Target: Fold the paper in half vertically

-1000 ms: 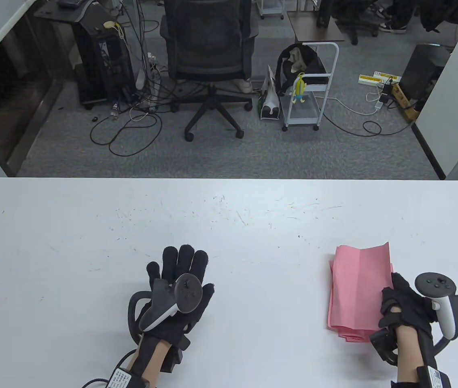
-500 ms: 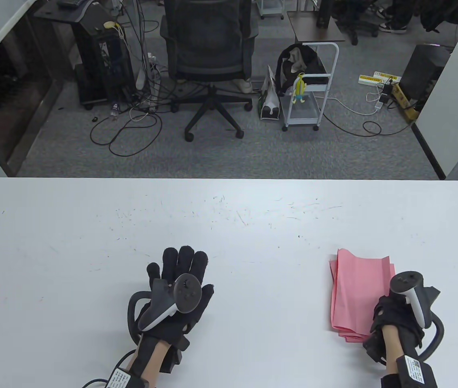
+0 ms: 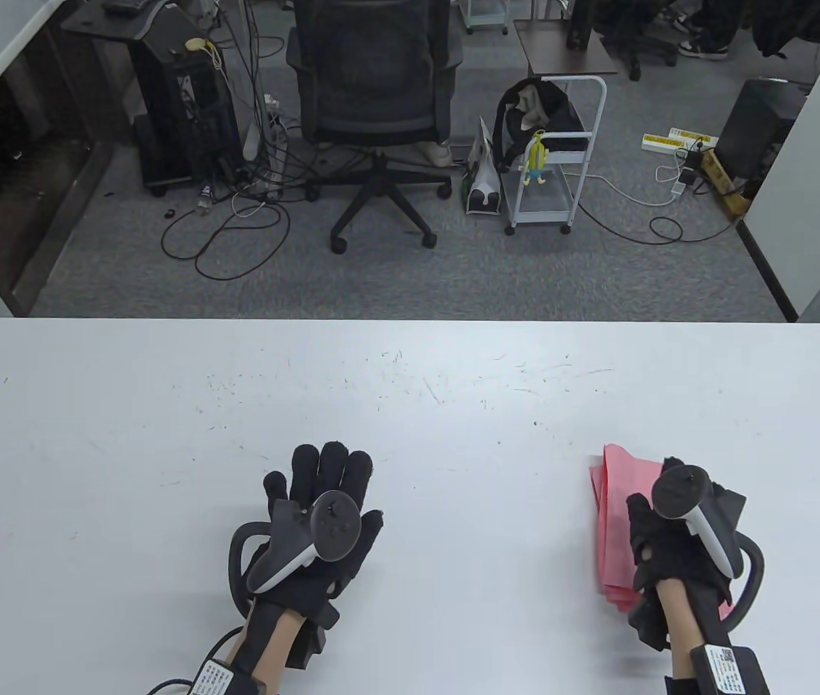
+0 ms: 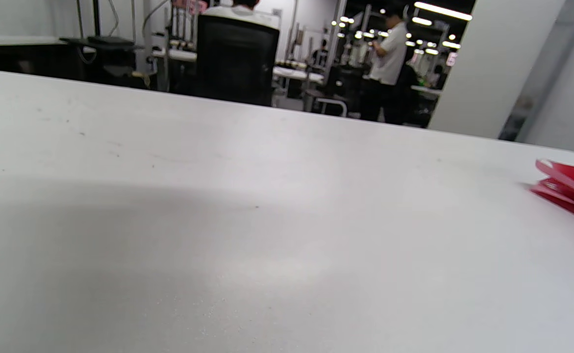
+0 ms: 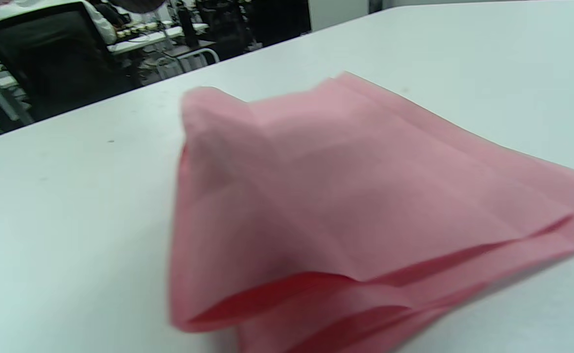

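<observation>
Left hand (image 3: 323,507) lay flat on desk (image 3: 127,449), fingers spread, holding nothing; pink paper (image 3: 609,507) sat at desk's right, near front edge, stack of creased sheets; right hand (image 3: 671,550) lay over it, grip hidden by tracker, cannot tell. Judgement: to fold well, bring long edges flush, hold corners, then press crease. Right wrist view showed top sheet (image 5: 345,196) bulging, layers gaping; table view didn't. Left wrist view caught only paper's edge.

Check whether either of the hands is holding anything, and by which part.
The left hand lies flat on the table, holding nothing. The right hand is over the pink paper; its grip is hidden.
</observation>
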Tool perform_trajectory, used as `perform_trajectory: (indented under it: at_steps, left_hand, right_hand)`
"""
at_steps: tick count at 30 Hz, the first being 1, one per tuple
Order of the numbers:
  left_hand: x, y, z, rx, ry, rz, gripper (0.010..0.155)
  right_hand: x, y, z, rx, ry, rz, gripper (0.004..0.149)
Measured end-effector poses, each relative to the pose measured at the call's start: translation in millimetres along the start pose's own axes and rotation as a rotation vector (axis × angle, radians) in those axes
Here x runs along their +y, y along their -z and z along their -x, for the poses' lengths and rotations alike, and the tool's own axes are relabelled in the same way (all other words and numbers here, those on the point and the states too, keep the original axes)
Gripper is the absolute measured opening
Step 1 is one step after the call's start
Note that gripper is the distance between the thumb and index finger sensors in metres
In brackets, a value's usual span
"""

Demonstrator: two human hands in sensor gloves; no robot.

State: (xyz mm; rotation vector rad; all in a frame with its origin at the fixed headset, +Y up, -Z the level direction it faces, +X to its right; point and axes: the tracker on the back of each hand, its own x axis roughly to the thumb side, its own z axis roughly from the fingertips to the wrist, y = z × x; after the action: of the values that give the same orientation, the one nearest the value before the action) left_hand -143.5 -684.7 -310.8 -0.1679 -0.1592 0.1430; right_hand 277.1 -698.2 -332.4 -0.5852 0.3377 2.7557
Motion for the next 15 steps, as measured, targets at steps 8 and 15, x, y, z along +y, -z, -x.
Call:
perform_trajectory:
  at_steps: [8,15]
  left_hand:
    - [0,1,2,0.004,-0.006,0.003,0.077]
    - [-1,1,2,0.009,0.001,0.007,0.077]
  right_hand:
    - [2,-46,-96,-0.261,-0.149,0.065,0.076]
    - [31,-74,-160,-0.407,-0.215,0.039,0.077]
